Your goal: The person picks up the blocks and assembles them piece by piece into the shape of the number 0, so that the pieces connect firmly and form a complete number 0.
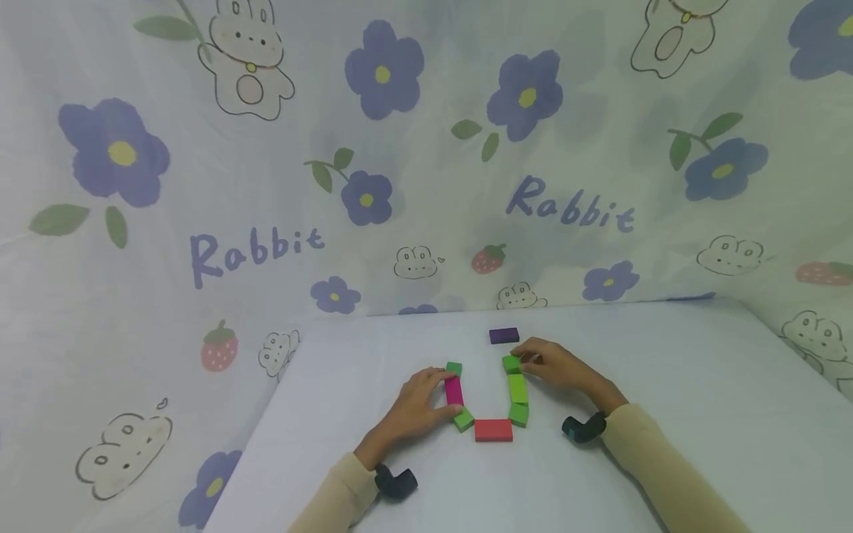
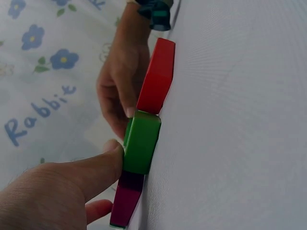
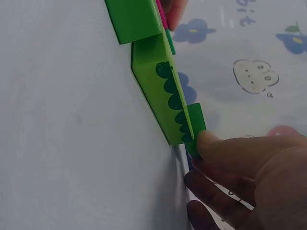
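Small coloured blocks form a U on the white tabletop. My left hand (image 1: 415, 403) lies along its left side, thumb touching the near green block (image 2: 144, 143) and fingertips by the magenta block (image 1: 453, 392) and the far green block (image 1: 455, 366). At the right side's far end, my right hand (image 1: 556, 364) pinches a green block (image 3: 196, 122) between thumb and fingers. It sits against the light green block (image 1: 517, 389), which carries a dark scalloped print in the right wrist view. Another green block (image 1: 519, 416) follows, then a red block (image 1: 493, 430) across the bottom.
A dark purple block (image 1: 503, 336) lies alone beyond the U, close to the right hand's fingers. Behind the white table (image 1: 700, 444) hangs a cloth (image 1: 433, 170) printed with flowers and rabbits. Dark bands with small devices sit on both wrists.
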The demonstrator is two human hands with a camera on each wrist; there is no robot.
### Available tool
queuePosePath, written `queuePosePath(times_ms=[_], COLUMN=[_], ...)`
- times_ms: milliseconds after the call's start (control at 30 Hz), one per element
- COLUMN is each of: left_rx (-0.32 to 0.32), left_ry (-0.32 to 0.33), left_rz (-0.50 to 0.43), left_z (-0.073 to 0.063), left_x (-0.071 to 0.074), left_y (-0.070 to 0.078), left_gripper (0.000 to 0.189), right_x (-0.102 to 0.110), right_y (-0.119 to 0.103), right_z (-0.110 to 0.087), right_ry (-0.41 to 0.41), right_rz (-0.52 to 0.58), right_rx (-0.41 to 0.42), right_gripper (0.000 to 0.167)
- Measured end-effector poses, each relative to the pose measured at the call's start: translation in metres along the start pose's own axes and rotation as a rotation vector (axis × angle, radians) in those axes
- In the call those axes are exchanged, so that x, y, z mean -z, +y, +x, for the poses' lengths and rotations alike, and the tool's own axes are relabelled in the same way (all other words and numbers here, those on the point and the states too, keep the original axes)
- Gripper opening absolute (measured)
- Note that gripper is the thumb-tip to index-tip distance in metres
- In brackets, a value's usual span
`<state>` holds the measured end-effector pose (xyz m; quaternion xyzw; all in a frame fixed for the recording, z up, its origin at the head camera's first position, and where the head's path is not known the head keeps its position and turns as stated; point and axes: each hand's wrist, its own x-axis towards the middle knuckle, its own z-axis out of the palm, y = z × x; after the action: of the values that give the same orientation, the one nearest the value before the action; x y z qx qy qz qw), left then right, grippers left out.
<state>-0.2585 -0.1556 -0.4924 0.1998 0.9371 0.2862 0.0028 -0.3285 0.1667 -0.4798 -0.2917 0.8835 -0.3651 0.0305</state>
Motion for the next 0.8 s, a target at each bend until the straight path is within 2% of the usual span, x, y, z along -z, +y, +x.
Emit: queuePosePath(times_ms=[300, 467, 600, 800], left_rx=[-0.007, -0.004, 0.004, 0.006], left_ry=[0.0, -0.004, -0.003, -0.007], left_rz=[0.006, 0.006, 0.008, 0.003], left_z=[0.0009, 0.0017, 0.0029, 0.0028], left_x=[0.0012, 0.0005, -0.0001, -0.0002], left_y=[0.0, -0.0012, -0.0016, -0.0021], left_gripper=[0.065, 0.065, 0.065, 0.066], right_x=[-0.0022, -0.0035, -0.004, -0.0055], right_y=[0.0032, 0.0059, 0.0068, 0.0072], right_z=[0.0001, 0.0003, 0.0011, 0.0012], right_ry=[-0.023, 0.008, 0.036, 0.04], right_rz=[-0.022, -0.014, -0.002, 0.009], right_rx=[-0.042, -0.052, -0.025, -0.026], right_gripper=[0.031, 0.026, 0.024, 0.024])
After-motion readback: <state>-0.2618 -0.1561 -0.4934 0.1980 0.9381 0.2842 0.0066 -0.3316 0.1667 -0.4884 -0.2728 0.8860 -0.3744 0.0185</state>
